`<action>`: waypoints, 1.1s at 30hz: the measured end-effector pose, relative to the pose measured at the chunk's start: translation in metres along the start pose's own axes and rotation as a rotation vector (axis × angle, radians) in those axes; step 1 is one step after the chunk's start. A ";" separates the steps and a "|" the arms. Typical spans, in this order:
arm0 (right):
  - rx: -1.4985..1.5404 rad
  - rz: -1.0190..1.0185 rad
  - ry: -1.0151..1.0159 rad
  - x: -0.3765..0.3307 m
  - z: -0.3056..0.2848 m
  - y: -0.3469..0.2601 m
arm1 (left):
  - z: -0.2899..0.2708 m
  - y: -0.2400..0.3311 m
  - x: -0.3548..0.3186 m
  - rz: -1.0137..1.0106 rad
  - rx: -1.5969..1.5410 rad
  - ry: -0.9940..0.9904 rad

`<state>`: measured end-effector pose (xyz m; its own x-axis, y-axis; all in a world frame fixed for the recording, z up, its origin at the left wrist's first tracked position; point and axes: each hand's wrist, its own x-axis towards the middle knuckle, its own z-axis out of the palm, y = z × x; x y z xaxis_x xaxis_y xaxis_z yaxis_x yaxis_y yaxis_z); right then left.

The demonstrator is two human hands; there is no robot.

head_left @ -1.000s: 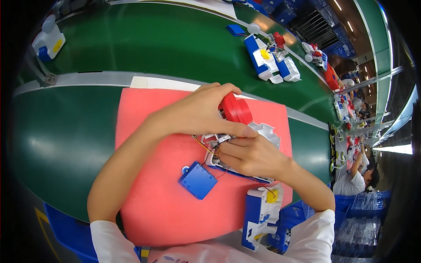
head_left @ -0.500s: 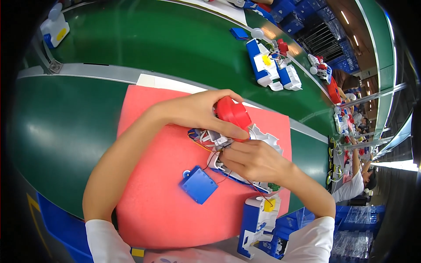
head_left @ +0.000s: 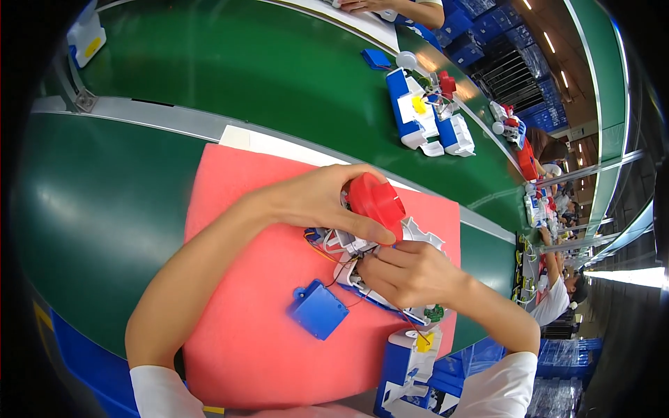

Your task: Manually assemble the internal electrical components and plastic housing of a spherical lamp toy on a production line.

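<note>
My left hand [head_left: 322, 200] is wrapped round a red round plastic part [head_left: 374, 202], thumb along its near side. The part is tilted above an open white and blue plastic housing [head_left: 425, 235] on a pink foam mat [head_left: 244, 334]. My right hand [head_left: 411, 275] is closed just below the red part, over the housing. Its fingertips are bent inward, and what they pinch is hidden. Thin wires [head_left: 322, 252] spill out at the left. A blue battery box [head_left: 319, 311] lies on the mat, wired to the assembly. A green circuit board [head_left: 433, 313] shows beside my right wrist.
Another white and blue housing half [head_left: 408, 369] with a yellow piece sits at the mat's near right edge. Beyond the metal rail [head_left: 167, 113], the green belt [head_left: 265, 70] carries an opened unit [head_left: 425, 115]. A co-worker's arm [head_left: 418, 12] reaches in at the top.
Both hands keep nearly the same hold, while the mat and hands appear slightly lower in the picture. A co-worker's hand and arm have come into sight at the top.
</note>
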<state>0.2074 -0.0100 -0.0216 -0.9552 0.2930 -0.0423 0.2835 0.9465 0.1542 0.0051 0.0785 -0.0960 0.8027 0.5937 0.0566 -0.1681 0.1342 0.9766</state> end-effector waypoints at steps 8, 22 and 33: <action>0.009 -0.044 -0.068 0.008 0.000 0.007 | -0.006 -0.002 0.000 -0.048 0.045 -0.005; -0.025 0.006 -0.077 0.019 0.006 0.010 | -0.013 -0.008 0.002 0.010 0.045 0.030; 0.050 0.132 -0.057 0.022 0.011 -0.003 | -0.014 -0.013 -0.005 0.115 0.090 0.105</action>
<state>0.1864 -0.0045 -0.0336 -0.9033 0.4211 -0.0814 0.4115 0.9044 0.1125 -0.0043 0.0848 -0.1117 0.7162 0.6811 0.1521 -0.2000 -0.0084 0.9798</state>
